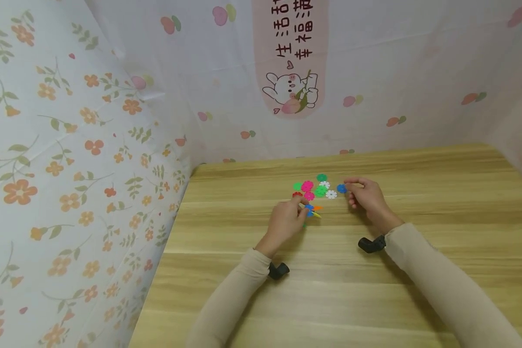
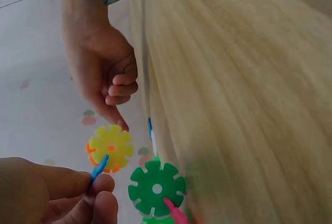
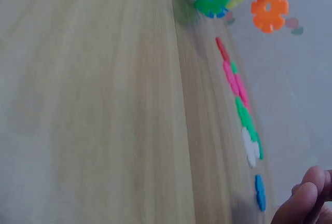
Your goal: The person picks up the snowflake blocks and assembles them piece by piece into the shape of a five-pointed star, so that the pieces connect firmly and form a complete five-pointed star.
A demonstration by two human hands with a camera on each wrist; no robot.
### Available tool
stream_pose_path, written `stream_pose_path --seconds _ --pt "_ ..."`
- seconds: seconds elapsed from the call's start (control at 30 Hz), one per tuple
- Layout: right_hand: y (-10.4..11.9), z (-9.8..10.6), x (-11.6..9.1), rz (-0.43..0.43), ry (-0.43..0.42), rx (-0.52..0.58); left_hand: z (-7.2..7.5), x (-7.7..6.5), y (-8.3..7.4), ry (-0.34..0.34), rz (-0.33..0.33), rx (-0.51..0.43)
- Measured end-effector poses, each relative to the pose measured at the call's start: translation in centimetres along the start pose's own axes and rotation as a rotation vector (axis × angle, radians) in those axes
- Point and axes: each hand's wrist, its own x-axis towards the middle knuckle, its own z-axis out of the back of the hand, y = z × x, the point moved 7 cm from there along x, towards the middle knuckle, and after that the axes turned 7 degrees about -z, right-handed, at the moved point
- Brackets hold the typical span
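The loose blue disc (image 1: pixel 341 188) lies flat on the desk (image 1: pixel 330 280), just left of the nearer right hand (image 1: pixel 369 197), whose bent fingers show no grip, while the left hand (image 1: pixel 286 221) pinches joined discs (image 1: pixel 310 210), with desk surface spreading rightward and its back edge (image 1: pixel 396 152) beyond.

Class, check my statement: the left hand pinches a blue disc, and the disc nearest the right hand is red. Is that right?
Not quite: the disc nearest the right hand is blue, as the head view shows. The rest stands.
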Motion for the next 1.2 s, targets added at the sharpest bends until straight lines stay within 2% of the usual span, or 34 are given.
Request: stream_pose_path --seconds 0.2,0.43,0.6,0.9,1.2 --pt "-0.4 0.8 1.1 -0.015 -0.019 -0.069 -1.1 0.3 -0.7 0.091 -0.016 0.148" --pt "-0.4 0.8 1.9 -0.007 0.019 -0.145 -1.8 0.3 -0.7 0.14 0.002 0.236" --pt "-0.5 0.5 2.2 -0.006 0.046 -0.226 -1.8 0.4 -1.1 0.152 -0.019 0.307" --pt "-0.2 0.0 2.4 0.015 0.003 -0.44 -1.3 0.3 -1.3 0.134 -0.035 0.324" --pt "-0.2 -0.2 2.5 0.018 -0.027 -0.492 0.3 -0.2 -0.8 0.033 -0.029 0.235"
